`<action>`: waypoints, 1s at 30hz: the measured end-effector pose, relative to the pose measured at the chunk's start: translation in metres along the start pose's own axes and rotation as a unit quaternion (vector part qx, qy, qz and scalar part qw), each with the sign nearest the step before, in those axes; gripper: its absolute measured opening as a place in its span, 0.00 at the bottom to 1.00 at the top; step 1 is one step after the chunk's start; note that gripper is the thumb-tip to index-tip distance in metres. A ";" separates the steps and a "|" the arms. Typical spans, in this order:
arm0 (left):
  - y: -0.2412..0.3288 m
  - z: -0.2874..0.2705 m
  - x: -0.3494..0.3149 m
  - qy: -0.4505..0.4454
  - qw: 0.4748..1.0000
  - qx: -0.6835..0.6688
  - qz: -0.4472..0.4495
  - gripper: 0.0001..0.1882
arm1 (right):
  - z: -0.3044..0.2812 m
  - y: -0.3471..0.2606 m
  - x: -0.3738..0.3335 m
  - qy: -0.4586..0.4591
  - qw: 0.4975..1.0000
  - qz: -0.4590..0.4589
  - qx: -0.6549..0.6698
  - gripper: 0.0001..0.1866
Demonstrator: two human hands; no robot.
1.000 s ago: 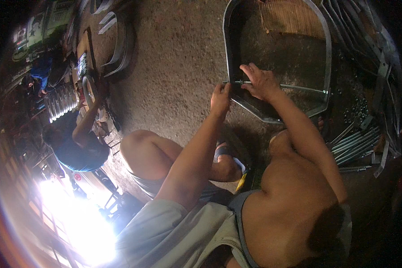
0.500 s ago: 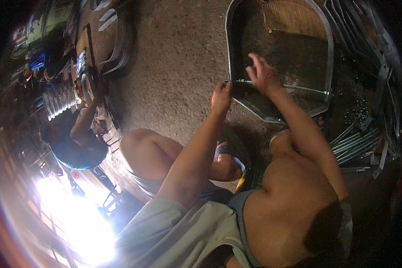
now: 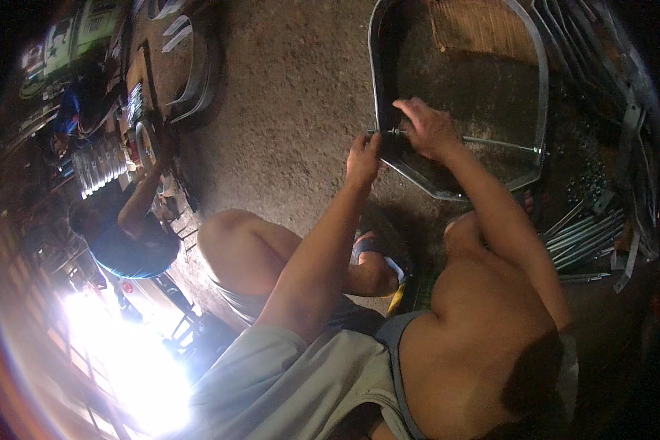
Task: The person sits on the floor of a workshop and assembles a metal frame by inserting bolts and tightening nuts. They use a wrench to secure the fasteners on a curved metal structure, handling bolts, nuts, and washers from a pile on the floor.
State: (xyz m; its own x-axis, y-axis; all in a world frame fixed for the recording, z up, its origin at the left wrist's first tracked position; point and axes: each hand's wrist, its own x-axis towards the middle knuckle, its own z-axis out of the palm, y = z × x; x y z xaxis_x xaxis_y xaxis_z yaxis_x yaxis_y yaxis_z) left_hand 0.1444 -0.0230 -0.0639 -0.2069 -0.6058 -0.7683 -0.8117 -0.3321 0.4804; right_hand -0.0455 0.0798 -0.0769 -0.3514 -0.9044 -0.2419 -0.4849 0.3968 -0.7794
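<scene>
A grey metal frame (image 3: 543, 81), rounded at the far end and angled at the near end, lies on the floor before me. A thin threaded rod (image 3: 500, 144) runs across it from side to side, with a nut (image 3: 397, 132) on it just inside the left wall. Outside that wall, my left hand (image 3: 363, 158) is closed in a pinch on the rod's left end. My right hand (image 3: 434, 132) is over the rod inside the frame, close to the nut, its forefinger stretched out and fingers apart; its underside is hidden.
Brown cardboard (image 3: 484, 33) lies at the frame's far end. To the right are loose nuts (image 3: 588, 180), a bundle of rods (image 3: 583, 238) and bent metal strips (image 3: 631, 132). At the left, another person in blue (image 3: 136, 242) sits near more curved strips (image 3: 198, 81).
My right hand has come down and slightly left toward the nut, its fingers less raised than before. My left hand stays at the rod's end. The frame has hardly moved.
</scene>
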 end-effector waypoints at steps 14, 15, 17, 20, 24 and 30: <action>0.018 0.002 -0.014 -0.019 1.000 -0.019 -0.010 0.24 | 0.001 -0.005 -0.012 -0.009 0.998 0.024 -0.066 0.33; 0.015 0.000 -0.012 -0.014 1.000 -0.018 -0.013 0.24 | -0.006 -0.012 -0.014 -0.053 0.992 -0.019 -0.110 0.33; 0.010 -0.002 -0.008 -0.004 1.000 -0.016 -0.019 0.24 | -0.005 -0.015 -0.013 -0.061 0.987 -0.050 -0.137 0.33; 0.019 0.007 -0.014 -0.007 0.999 -0.034 -0.014 0.23 | 0.008 0.007 -0.011 0.039 0.998 0.012 -0.057 0.34; -0.002 0.003 -0.003 0.004 1.000 -0.013 -0.003 0.23 | -0.004 -0.008 -0.008 -0.006 0.999 0.006 -0.038 0.34; 0.009 0.005 -0.006 0.009 1.000 0.008 -0.027 0.24 | 0.004 -0.007 -0.014 -0.046 0.985 -0.032 -0.162 0.34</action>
State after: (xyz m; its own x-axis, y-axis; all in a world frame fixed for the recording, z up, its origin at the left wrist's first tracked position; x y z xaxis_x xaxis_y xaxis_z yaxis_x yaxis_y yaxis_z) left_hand 0.1358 -0.0182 -0.0571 -0.1531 -0.6005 -0.7849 -0.8298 -0.3532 0.4321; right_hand -0.0337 0.0892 -0.0706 -0.2451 -0.9334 -0.2620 -0.7385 0.3548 -0.5733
